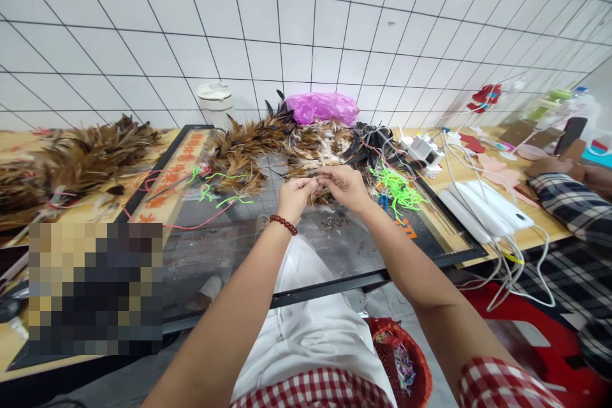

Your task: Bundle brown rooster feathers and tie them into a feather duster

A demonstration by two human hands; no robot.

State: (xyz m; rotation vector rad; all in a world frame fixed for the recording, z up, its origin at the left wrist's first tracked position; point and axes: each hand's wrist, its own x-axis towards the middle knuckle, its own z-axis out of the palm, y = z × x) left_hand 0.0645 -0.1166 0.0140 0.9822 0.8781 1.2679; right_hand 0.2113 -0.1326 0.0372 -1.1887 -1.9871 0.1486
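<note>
My left hand (295, 199), a beaded bracelet (284, 224) on its wrist, has its thumb and fingertips pinched together. Close against it, my right hand (348, 189) is closed in a pinch too, and the fingertips of both nearly meet. What lies between them is too small to make out. Just behind the fingers spreads a pile of brown and white feathers (318, 146). To the left of it curves a strip of brown feathers (253, 140). Bright green cords (399, 190) lie in a tangle right of my right hand.
A glass-topped board (229, 248) covers the table. Behind are a white lidded cup (216, 105) and a pink plastic bag (322, 108). More feathers (90, 156) lie left. White power banks (488, 210) with cables lie right, near another person's plaid sleeve (568, 204). A red basket (421, 363) stands below.
</note>
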